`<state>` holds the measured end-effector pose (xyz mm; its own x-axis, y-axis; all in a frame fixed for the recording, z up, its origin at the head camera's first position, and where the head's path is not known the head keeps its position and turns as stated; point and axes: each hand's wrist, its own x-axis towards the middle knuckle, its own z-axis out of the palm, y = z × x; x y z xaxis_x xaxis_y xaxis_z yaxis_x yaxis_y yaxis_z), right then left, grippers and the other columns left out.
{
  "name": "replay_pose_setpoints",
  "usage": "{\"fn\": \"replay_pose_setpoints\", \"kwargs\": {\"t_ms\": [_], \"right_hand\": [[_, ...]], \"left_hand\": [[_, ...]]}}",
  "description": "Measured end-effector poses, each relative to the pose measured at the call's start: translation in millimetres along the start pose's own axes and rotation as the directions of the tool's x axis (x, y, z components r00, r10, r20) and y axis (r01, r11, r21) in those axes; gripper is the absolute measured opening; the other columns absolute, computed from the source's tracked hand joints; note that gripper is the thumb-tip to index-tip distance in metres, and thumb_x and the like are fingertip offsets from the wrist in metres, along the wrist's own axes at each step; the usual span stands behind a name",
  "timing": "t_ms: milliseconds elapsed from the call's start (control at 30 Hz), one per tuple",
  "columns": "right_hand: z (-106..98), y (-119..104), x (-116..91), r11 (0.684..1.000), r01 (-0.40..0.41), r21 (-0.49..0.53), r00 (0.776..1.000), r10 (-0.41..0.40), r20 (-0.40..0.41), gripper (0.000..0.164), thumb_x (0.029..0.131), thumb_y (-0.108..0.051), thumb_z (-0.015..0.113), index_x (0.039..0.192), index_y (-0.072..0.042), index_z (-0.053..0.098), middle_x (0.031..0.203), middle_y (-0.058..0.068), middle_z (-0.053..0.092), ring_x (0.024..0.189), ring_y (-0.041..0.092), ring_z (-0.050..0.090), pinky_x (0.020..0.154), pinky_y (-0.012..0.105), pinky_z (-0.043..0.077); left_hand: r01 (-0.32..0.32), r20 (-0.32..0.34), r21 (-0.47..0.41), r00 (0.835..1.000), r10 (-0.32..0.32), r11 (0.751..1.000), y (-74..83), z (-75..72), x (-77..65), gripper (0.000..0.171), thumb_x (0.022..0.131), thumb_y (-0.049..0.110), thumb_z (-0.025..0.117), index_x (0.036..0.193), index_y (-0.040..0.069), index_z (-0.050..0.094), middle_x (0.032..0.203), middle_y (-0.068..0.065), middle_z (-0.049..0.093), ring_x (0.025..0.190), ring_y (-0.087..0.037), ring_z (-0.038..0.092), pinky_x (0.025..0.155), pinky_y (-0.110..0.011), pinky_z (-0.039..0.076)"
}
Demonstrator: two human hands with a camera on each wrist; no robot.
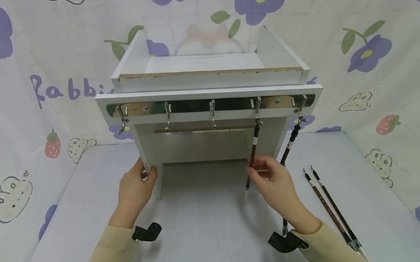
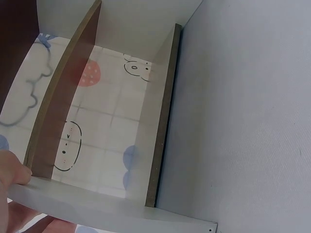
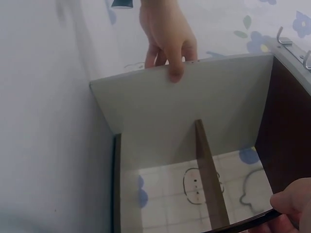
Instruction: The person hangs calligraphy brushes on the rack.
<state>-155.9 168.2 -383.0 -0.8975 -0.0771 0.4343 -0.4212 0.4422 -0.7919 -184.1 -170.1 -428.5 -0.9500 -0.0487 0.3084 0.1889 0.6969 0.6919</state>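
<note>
A white shelf stand [image 1: 206, 93] carries a metal rail [image 1: 211, 104] of hooks across its front. My left hand [image 1: 136, 189] grips the front edge of its left side panel [image 2: 112, 206], with the thumb on the inner side. A writing brush [image 1: 254, 139] with a brown handle hangs by its loop from the second hook from the right. My right hand [image 1: 275, 185] pinches this brush between thumb and fingers, beside the right side panel. A second, dark brush [image 1: 289, 142] dangles from the rightmost hook, partly hidden behind the right hand and wrist.
Two more brushes [image 1: 331, 210] lie side by side on the white tabletop [image 1: 381, 199] at the right. A patterned cloth [image 1: 389, 82] hangs behind the stand. An upper tray [image 1: 204, 63] tops the stand. In the right wrist view, a crossbar [image 3: 209, 170] spans its inside.
</note>
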Motion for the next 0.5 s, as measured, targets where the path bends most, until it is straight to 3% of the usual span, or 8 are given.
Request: {"fn": "replay_pose_setpoints", "kwargs": {"t_ms": [167, 500], "right_hand": [[3.2, 19.5, 2.4, 1.0, -0.001, 0.005, 1.0, 0.001, 0.002, 0.016, 0.091, -0.009, 0.068, 0.107, -0.008, 0.065, 0.099, 0.003, 0.067, 0.091, 0.014, 0.064, 0.077, 0.024, 0.053], [-1.0, 13.8, -0.1, 0.999, 0.036, 0.011, 0.999, -0.036, 0.001, 0.021, 0.091, -0.012, 0.069, 0.111, -0.008, 0.064, 0.102, 0.002, 0.066, 0.095, 0.014, 0.063, 0.077, 0.022, 0.053]], "left_hand": [[-0.008, -0.004, -0.001, 1.0, 0.008, 1.0, -1.2, 0.5, 0.0, 0.04, 0.1, 0.026, 0.051, 0.137, 0.012, 0.05, 0.125, -0.019, 0.062, 0.103, -0.04, 0.064, 0.076, -0.053, 0.055], [0.0, 0.0, 0.003, 1.0, 0.0, 1.0, -0.7, 0.3, 0.4, 0.04, 0.1, 0.027, 0.051, 0.136, 0.012, 0.05, 0.125, -0.019, 0.061, 0.103, -0.039, 0.064, 0.076, -0.053, 0.055]]}}
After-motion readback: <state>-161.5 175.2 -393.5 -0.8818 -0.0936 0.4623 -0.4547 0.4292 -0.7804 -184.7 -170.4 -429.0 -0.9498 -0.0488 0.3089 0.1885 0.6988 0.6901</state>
